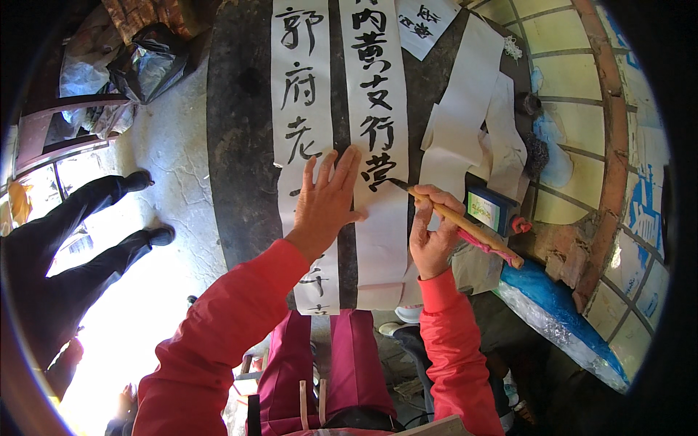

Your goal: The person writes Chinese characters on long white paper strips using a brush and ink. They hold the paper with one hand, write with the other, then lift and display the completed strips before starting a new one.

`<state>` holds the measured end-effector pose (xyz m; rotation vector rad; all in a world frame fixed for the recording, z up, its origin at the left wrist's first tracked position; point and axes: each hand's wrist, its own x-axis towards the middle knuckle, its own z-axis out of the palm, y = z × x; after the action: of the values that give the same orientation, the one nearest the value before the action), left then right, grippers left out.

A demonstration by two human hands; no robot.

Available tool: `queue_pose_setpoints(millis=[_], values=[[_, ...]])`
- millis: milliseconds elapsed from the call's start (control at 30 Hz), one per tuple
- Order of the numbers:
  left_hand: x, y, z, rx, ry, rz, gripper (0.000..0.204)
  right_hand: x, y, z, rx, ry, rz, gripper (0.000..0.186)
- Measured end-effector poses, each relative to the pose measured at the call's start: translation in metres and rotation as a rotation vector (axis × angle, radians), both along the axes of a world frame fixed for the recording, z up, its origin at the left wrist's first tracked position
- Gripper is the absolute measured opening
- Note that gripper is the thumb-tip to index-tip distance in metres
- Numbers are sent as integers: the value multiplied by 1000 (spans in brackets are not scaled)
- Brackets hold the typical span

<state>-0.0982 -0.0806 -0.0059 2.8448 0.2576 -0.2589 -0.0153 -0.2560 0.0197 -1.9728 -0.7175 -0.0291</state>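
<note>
The left hand [329,198] lies flat with its fingers spread, holding nothing, across the left paper strip [317,256] and the edge of the right paper strip [379,243] on a dark table [243,145]. The right hand [434,240] has its fingers curled around a wooden brush [469,227], its tip just beside the right strip's lowest black writing [379,173]

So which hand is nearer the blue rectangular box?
Right. The right hand, holding a tan wooden brush, is just left of the box; the left hand lies farther left, across long white paper strips.
</note>
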Motion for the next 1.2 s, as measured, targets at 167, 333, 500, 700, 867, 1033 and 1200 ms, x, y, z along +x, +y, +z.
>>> queue_pose_setpoints(millis=[167,333,500,700,867,1033,1200], values=[[0,0,0,10,14,-8,114,-10,-5,1,-1,89,74,30],[0,0,1,5,22,-10,115,-13,-7,-3,4,117,27,28],[0,0,2,7,13,-12,114,-6,-10,-1,50,80,-23,26],[0,1,4,-22,5,-6,115,-7,-7,1,-3,77,-9,25],[-1,-2,2,-88,-46,62,103,-21,-14,9,29,127,19,25],[-17,-12,-1,-144,-37,-64,72,-28,-17,9,41,108,69,24],[-31,-21,-1,-71,-94,-97,69,-30,-16,5,-1,66,104,22]])
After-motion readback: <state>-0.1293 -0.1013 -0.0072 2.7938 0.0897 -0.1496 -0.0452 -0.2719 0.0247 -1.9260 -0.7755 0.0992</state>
